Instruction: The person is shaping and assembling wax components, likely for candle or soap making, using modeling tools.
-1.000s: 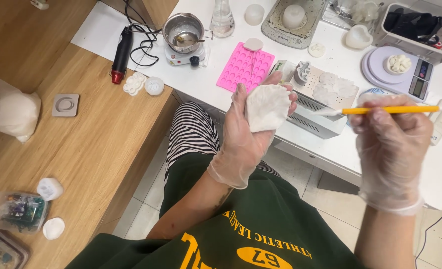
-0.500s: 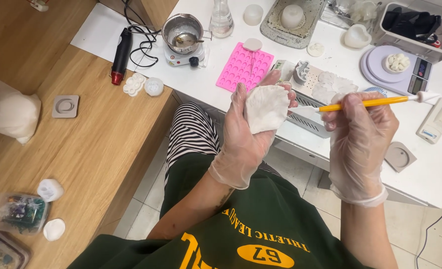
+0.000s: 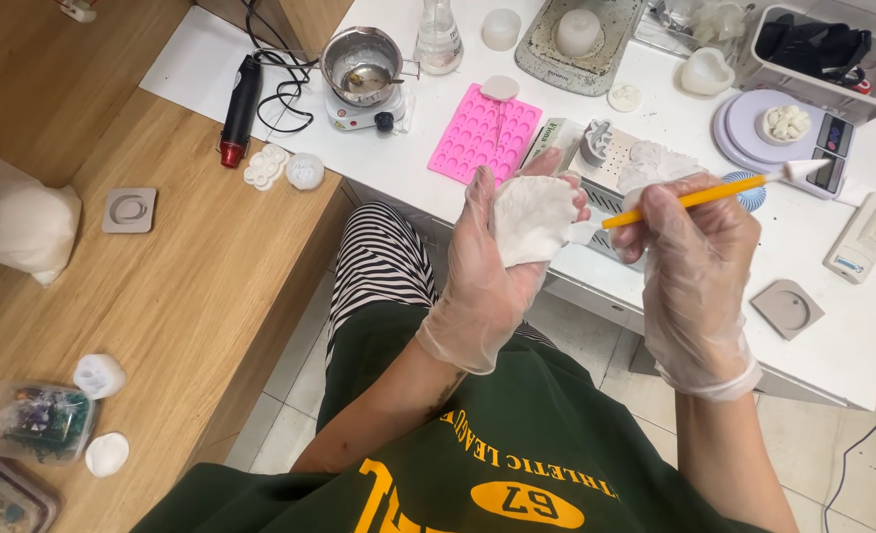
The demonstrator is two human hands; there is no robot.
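Left hand [image 3: 482, 266] cups white shell-shaped cast [image 3: 529, 217], fingers wrapped behind it, face up for access. Right hand [image 3: 692, 266] fingers pinch yellow tool [image 3: 694, 195], tip meeting cast's edge.

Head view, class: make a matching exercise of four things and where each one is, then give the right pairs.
Things
1. white shell-shaped piece
2. orange-handled tool
3. pink mould
4. heat gun

Places
A. on the white table, past the left hand
B. in the right hand
C. at the table's far left, beside the black cable
D. in the left hand

Pairs: 1-D, 2-B, 3-A, 4-C
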